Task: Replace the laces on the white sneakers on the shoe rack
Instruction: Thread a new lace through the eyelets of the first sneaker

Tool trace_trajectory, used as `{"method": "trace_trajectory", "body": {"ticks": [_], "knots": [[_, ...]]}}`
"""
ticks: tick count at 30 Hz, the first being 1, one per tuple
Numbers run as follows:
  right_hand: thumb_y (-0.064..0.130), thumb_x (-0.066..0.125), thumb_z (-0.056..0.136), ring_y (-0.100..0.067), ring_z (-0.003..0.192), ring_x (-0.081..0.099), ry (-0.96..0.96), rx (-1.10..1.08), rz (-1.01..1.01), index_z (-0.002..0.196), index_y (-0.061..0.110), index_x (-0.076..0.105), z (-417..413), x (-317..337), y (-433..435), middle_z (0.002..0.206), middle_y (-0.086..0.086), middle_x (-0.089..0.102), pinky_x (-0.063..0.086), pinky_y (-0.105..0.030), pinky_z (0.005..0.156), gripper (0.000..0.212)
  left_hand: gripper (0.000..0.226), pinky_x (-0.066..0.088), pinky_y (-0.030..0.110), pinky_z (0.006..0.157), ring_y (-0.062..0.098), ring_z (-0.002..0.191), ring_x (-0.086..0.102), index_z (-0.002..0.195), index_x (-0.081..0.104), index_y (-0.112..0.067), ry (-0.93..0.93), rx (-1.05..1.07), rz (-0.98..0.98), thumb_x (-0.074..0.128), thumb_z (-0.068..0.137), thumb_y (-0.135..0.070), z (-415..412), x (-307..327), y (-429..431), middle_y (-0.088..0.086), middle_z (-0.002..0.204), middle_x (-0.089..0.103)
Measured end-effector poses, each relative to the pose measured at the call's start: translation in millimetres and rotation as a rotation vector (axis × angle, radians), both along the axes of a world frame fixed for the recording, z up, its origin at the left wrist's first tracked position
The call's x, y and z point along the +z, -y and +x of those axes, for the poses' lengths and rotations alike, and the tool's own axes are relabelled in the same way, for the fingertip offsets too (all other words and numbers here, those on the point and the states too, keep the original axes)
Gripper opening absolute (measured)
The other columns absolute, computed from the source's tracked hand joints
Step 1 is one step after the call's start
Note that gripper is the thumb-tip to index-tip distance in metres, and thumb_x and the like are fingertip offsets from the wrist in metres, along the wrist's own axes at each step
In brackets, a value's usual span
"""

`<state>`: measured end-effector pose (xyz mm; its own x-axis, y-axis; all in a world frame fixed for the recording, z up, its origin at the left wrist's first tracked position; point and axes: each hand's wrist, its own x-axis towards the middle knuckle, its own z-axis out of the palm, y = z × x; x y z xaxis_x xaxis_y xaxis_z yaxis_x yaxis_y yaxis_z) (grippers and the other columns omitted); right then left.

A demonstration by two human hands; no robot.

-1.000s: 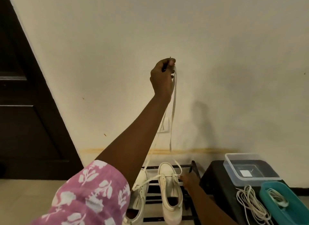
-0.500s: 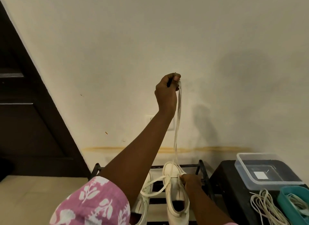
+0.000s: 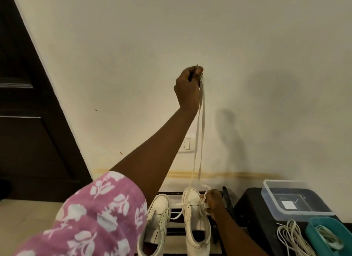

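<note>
**Left hand (image 3: 188, 86) back up, lace (image 3: 203, 133) tighter**

Lifted left hand higher over rack (image 3: 226, 195) than half a second ago, back near its height of a second ago. Took up most of the slack loop between sneakers, leaving a short sag. Clenched round both lace strands up by the wall, strands running nearly straight down to sneaker (image 3: 190, 197). Right hand (image 3: 213, 201) low at that sneaker's front eyelets, seemingly pinching lace there. Other sneaker (image 3: 161, 201) just beside, on same rack. Likely mid pull-through on first sneaker. Cannot tell whether old lace out or new in. Most of task left. Spare laces (image 3: 291, 236) heaped on stool (image 3: 251, 204).
</note>
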<state>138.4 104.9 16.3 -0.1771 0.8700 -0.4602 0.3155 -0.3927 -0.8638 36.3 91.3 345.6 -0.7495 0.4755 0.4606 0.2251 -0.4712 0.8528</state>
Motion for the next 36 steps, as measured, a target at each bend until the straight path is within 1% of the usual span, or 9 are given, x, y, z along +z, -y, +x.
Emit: {"method": "trace_trajectory", "body": {"ticks": [5,8,12,16,20,24,27,30,36], "knots": [[-0.006,0.057,0.081,-0.018,0.053,0.046,0.094,0.203,0.188,0.059,0.007,0.054,-9,62,-11,0.058,-0.007,0.052,0.036,-0.026,0.054,0.026,0.018,0.052,0.043,0.086,0.03,0.093,0.063,0.094,0.07,-0.005,-0.069,0.097,0.016,0.052,0.093,-0.009,-15,75,0,0.012,0.097,0.07],[0.0,0.056,0.084,-0.014,0.058,0.052,0.085,0.298,0.324,0.076,0.002,0.066,-10,125,-16,0.061,-0.003,0.057,0.038,-0.024,0.055,0.013,0.02,0.051,0.033,0.08,0.03,0.095,0.062,0.096,0.069,-0.006,-0.088,0.119,-0.016,0.051,0.094,-0.013,-23,114,1,0.012,0.098,0.069],[0.0,0.057,0.081,-0.013,0.062,0.049,0.01,0.399,0.477,0.067,0.01,0.061,-6,225,-17,0.063,-0.003,0.057,0.033,-0.022,0.054,0.018,0.028,0.039,0.021,0.063,0.02,0.081,0.052,0.08,0.066,-0.014,-0.141,0.112,-0.075,0.043,0.091,-0.003,-22,159,11,0.001,0.086,0.061],[0.006,0.057,0.083,-0.014,0.065,0.045,-0.106,0.42,0.546,0.074,0.009,0.064,-5,323,-13,0.073,-0.006,0.06,0.032,-0.023,0.056,0.012,0.04,0.041,0.026,0.071,0.023,0.074,0.052,0.053,0.052,-0.021,-0.166,0.088,-0.14,0.037,0.078,0.005,-15,190,24,0.005,0.079,0.061],[0.013,0.055,0.089,-0.015,0.072,0.052,-0.31,0.387,0.601,0.095,0.005,0.067,-14,409,-1,0.084,-0.005,0.062,0.041,-0.025,0.063,0.015,0.034,0.046,0.032,0.069,0.027,0.072,0.058,0.055,0.055,-0.011,-0.078,-0.004,-0.159,0.041,0.081,0.005,-15,205,20,0.012,0.07,0.061],[0.006,0.054,0.089,-0.016,0.063,0.054,-0.462,0.28,0.7,0.091,0.004,0.064,-23,477,8,0.078,-0.007,0.064,0.043,-0.024,0.058,0.01,0.033,0.052,0.036,0.072,0.025,0.073,0.057,0.059,0.054,-0.006,-0.17,-0.087,-0.258,0.043,0.088,0.006,-11,223,20,0.01,0.068,0.059],[-0.002,0.057,0.082,-0.017,0.054,0.05,-0.442,0.13,0.771,0.073,0.003,0.064,-24,513,10,0.071,-0.011,0.061,0.041,-0.023,0.05,0.012,0.028,0.056,0.033,0.069,0.023,0.068,0.058,0.062,0.06,-0.007,-0.226,-0.139,-0.314,0.053,0.086,0.006,-12,227,21,0.01,0.071,0.06],[-0.003,0.065,0.079,-0.018,0.046,0.048,-0.391,0.013,0.762,0.08,-0.004,0.066,-23,530,8,0.064,-0.012,0.057,0.04,-0.022,0.042,0.003,0.026,0.053,0.018,0.05,0.017,0.056,0.053,0.065,0.061,-0.006,-0.18,-0.243,-0.275,0.057,0.086,0.008,-15,225,23,0.009,0.066,0.056],[-0.001,0.067,0.08,-0.018,0.054,0.053,-0.373,0.052,0.799,0.086,-0.004,0.068,-21,516,10,0.07,-0.013,0.061,0.048,-0.027,0.056,0.007,0.017,0.049,0.016,0.049,0.015,0.062,0.054,0.081,0.063,0.0,-0.11,-0.309,-0.214,0.052,0.088,0.01,-13,208,29,0.006,0.073,0.059]]}}
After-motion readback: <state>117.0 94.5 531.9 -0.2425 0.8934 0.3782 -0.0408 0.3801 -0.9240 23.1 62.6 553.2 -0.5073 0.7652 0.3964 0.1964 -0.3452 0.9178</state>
